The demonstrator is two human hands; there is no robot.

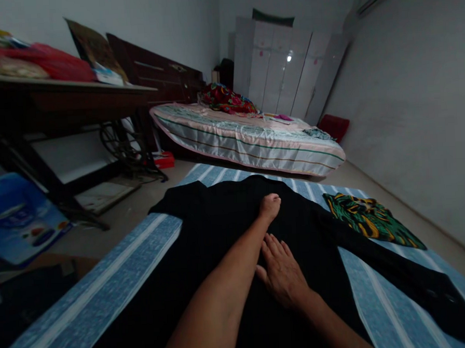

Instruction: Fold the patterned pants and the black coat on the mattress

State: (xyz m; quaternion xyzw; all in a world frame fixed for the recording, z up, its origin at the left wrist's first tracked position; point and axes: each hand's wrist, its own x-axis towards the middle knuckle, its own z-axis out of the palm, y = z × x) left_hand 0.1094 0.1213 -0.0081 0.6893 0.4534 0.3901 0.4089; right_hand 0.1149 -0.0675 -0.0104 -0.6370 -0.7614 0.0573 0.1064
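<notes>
- A blue sheet with pale stripes (117,284) covers the foreground, spread flat and running from the lower left up toward the right edge.
- A large black fabric garment (216,232) lies spread across the middle of the blue sheet, and one long black part of it trails off toward the lower right corner.
- A low mattress under a pale striped quilt (250,136) sits on the floor beyond the sheet, with a crumpled red patterned cloth (226,99) at its far end.
- A dark wooden surface on a metal frame (57,95) stands at the left, carrying red and printed items along its top.
- A tall white wardrobe with glossy doors (282,72) stands against the far wall.
- A blue printed bag (16,216) lies on the floor at the left, below the dark surface.
- A green, yellow and black patterned cloth (369,221) lies flat on the blue sheet, just beside the right edge of the black garment.
- The right hand (284,272) rests palm down on the black garment, fingers spread flat and clamped on nothing.
- The left hand (269,206) reaches further out across the black garment, its forearm crossing close beside the right hand; its grip is curled together into the cloth, though the fingertips are hidden.
</notes>
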